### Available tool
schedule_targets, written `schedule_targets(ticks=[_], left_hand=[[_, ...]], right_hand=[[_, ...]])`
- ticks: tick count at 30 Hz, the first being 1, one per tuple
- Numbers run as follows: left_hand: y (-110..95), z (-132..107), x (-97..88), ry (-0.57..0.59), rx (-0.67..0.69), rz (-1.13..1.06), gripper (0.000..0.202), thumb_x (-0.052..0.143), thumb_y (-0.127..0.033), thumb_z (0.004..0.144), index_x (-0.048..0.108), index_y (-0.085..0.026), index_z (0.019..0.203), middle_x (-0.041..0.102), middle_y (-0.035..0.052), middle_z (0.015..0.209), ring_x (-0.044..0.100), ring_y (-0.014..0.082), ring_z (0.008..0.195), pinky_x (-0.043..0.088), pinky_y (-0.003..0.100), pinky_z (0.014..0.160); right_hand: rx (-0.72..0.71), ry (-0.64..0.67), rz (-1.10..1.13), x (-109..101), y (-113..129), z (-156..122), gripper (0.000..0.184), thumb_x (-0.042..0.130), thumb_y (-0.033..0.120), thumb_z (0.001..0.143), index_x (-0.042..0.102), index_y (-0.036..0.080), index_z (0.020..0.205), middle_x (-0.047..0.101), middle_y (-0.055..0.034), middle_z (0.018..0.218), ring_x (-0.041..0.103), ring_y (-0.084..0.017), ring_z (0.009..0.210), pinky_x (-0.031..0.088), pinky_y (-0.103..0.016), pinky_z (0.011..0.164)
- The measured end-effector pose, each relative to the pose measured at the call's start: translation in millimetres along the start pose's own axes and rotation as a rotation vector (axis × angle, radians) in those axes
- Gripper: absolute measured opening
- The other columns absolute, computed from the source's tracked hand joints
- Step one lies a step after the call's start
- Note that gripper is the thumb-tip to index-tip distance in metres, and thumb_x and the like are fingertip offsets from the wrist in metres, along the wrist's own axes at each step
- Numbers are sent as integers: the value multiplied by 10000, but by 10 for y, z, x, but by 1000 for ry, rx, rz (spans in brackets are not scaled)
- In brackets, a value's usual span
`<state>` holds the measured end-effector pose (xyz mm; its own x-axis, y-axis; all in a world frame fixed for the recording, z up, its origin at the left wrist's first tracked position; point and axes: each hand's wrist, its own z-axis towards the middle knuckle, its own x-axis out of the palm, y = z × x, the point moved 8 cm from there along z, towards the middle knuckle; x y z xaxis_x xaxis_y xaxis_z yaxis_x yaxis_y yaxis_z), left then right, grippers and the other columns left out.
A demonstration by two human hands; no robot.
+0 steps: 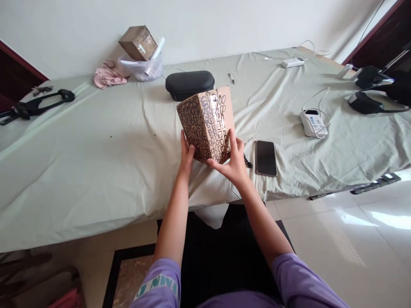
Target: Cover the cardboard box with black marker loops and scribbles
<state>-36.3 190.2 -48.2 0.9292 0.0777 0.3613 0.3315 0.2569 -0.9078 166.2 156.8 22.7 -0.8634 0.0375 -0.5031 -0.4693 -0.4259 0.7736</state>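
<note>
A tilted cardboard box (207, 124) is held between both hands above the front of the table. Hand-drawn black loops cover its left face and part of the adjoining face, where clear tape shines; the right part is plain brown. My left hand (186, 155) grips the lower left side, thumb on the drawn face. At the lower right, my right hand (233, 160) clasps the box, its thumb along the bottom edge and fingers on the right face. A black pen (247, 161) lies just beside my right hand, partly hidden by it.
Behind the box sits a black hard case (189, 81). A smartphone (266, 158) and a white corded device (314, 123) lie to the right. At the back left stand a plastic tub (149, 70) holding another box (138, 42), and a pink cloth (110, 75).
</note>
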Motion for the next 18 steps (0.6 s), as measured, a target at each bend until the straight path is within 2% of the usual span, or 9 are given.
schedule_targets(ticks=[3, 5, 8, 10, 11, 13, 15, 18], left_hand=[[-66, -61, 89, 83, 131, 73, 1393, 896, -825, 574, 177, -464, 1711, 147, 59, 1840, 207, 378, 1693, 434, 500, 1257], [-62, -94, 125, 113, 122, 76, 1374, 916, -781, 591, 177, -480, 1709, 135, 44, 1844, 165, 370, 1707, 434, 508, 1259], [-107, -107, 106, 79, 104, 1, 1237, 910, -668, 674, 235, -488, 1695, 257, 23, 1815, 288, 339, 1675, 398, 509, 1294], [-169, -98, 68, 30, 117, -79, 1109, 878, -632, 707, 335, -476, 1661, 347, 4, 1780, 349, 323, 1649, 386, 496, 1306], [-194, -92, 52, 9, 120, -114, 1044, 862, -617, 721, 389, -461, 1638, 389, -1, 1759, 359, 318, 1645, 388, 486, 1307], [-226, -78, 38, -14, 115, -159, 945, 839, -598, 740, 471, -424, 1593, 478, 4, 1702, 366, 314, 1641, 399, 470, 1302], [-242, -68, 45, -16, 108, -164, 901, 826, -598, 748, 504, -396, 1565, 532, 17, 1658, 373, 312, 1637, 401, 465, 1302], [-237, -64, 51, -11, 95, -140, 927, 828, -608, 728, 498, -377, 1563, 519, 28, 1671, 368, 311, 1639, 391, 457, 1313]], right_hand=[[91, -64, -177, 16, 195, -65, 1264, 832, 694, 781, 147, 272, 1757, 295, -219, 1661, 293, -489, 1553, 352, -722, 1247], [73, -50, -233, 29, 280, -89, 1227, 831, 676, 789, 187, 266, 1749, 284, -221, 1663, 288, -509, 1543, 345, -741, 1236], [-75, 34, -151, -10, 277, -92, 1054, 766, 615, 872, 242, 307, 1733, 372, -182, 1657, 394, -433, 1509, 447, -639, 1196], [-77, 19, -87, -155, 87, -52, 832, 627, 527, 984, 295, 299, 1712, 484, -168, 1601, 555, -348, 1369, 547, -525, 1088], [-14, -35, -101, -264, -72, -16, 727, 546, 472, 1025, 338, 264, 1691, 542, -177, 1547, 615, -319, 1268, 570, -488, 1031], [174, -100, -288, -425, -420, 58, 602, 514, 386, 1029, 490, 160, 1586, 637, -203, 1411, 632, -328, 1189, 542, -497, 1049], [316, 19, -531, -397, -686, 136, 527, 588, 368, 993, 619, 90, 1440, 682, -233, 1327, 599, -385, 1236, 493, -526, 1094], [378, 211, -731, -235, -852, 224, 398, 574, 316, 1002, 678, 75, 1302, 693, -253, 1321, 589, -410, 1273, 484, -482, 1067]])
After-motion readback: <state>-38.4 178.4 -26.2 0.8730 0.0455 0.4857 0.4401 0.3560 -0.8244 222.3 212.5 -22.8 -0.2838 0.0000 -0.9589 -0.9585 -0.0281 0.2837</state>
